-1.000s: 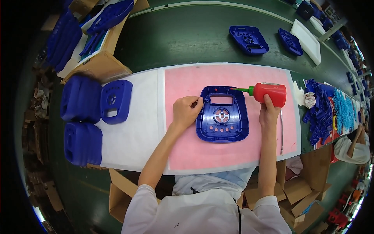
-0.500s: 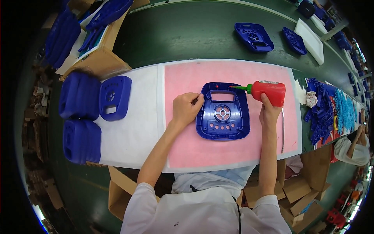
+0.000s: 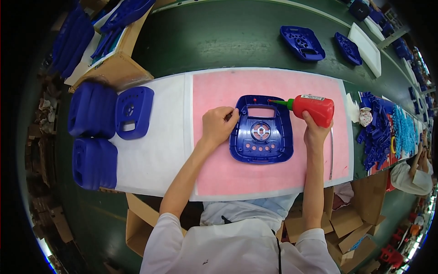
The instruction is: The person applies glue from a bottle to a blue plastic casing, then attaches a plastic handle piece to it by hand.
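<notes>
- Under both hands, a pink sheet (image 3: 219,178) on the green tabletop (image 3: 205,45); left of the left hand's (image 3: 218,127) fingers, a white sheet (image 3: 159,160).
- Farther left of those fingers stand stacked blue shells (image 3: 93,112); below the right hand's (image 3: 317,136) fingers, past the tabletop's edge, open cardboard boxes (image 3: 349,223).
- A single blue panel (image 3: 246,130) lies between the two hands — the left fingers bunched together at its left rim, though whether they pinch it I cannot tell.
- Right fingers clamped around a red bottle (image 3: 315,109), its green nozzle (image 3: 289,104) pointing left over the panel's top part.
- The bottle hides some right fingers; its thin tip is too small to show whether it touches.
- Far right of the right fingers, a co-worker (image 3: 413,178) sits near the dark rim — blurred.
</notes>
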A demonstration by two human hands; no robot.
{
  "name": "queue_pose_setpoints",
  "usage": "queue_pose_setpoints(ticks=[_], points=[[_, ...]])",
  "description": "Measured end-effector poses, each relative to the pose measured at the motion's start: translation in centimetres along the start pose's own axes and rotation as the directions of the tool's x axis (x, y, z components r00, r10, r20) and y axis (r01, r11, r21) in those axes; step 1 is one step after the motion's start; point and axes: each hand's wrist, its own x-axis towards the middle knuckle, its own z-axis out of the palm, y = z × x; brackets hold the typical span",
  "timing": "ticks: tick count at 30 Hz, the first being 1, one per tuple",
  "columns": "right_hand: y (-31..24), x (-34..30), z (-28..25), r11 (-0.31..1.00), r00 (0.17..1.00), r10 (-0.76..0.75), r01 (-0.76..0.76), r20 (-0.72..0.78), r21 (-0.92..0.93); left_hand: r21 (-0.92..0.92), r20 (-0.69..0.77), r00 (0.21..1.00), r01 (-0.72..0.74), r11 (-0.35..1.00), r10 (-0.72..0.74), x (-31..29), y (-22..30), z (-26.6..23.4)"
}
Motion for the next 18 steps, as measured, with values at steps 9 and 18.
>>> queue_pose_setpoints(ticks=[9, 18], points=[[0.05, 0.02, 0.07, 0.999, 0.999, -0.015, 0.016, 0.031, -0.043, -0.001, 0.003, 1.0, 0.024, 1.0, -0.024, 0.03, 0.04, 0.06], [-0.58, -0.13, 0.27, 0.997, 0.998, -0.031, 0.034, 0.048, -0.063, -0.014, 0.013, 0.999, 0.031, 0.999, -0.031, -0.09, 0.06, -0.08]])
